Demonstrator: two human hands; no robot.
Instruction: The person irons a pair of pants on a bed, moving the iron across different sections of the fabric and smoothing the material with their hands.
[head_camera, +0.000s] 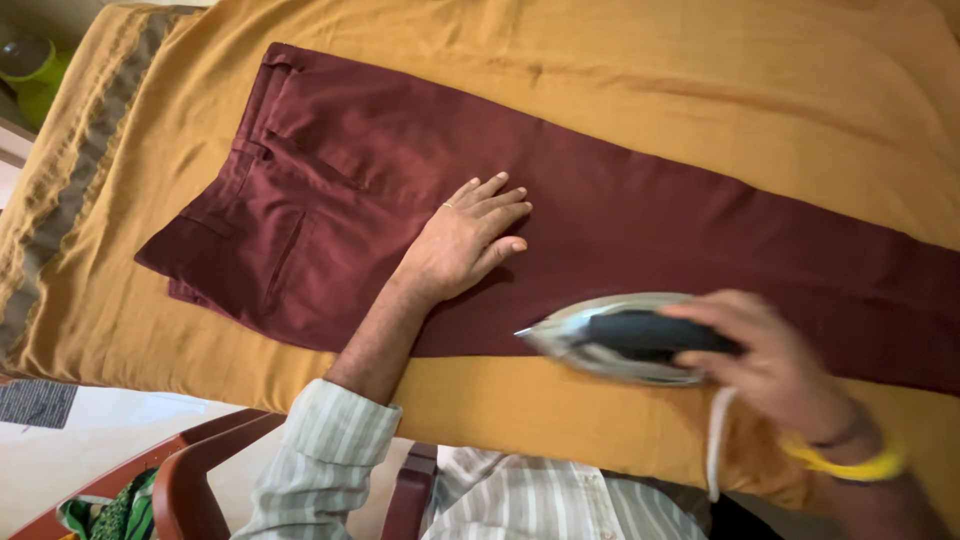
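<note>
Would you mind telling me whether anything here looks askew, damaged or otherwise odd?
Nothing stands out. The maroon trousers lie flat on the mustard cloth, the left hand pressed flat on them. The right hand grips the iron at their near edge. The iron is motion-blurred, so its soleplate cannot be checked.

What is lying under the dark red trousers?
Under the trousers lies a mustard-yellow cloth, spread over the surface. What is below that cloth is covered and cannot be seen.
</note>
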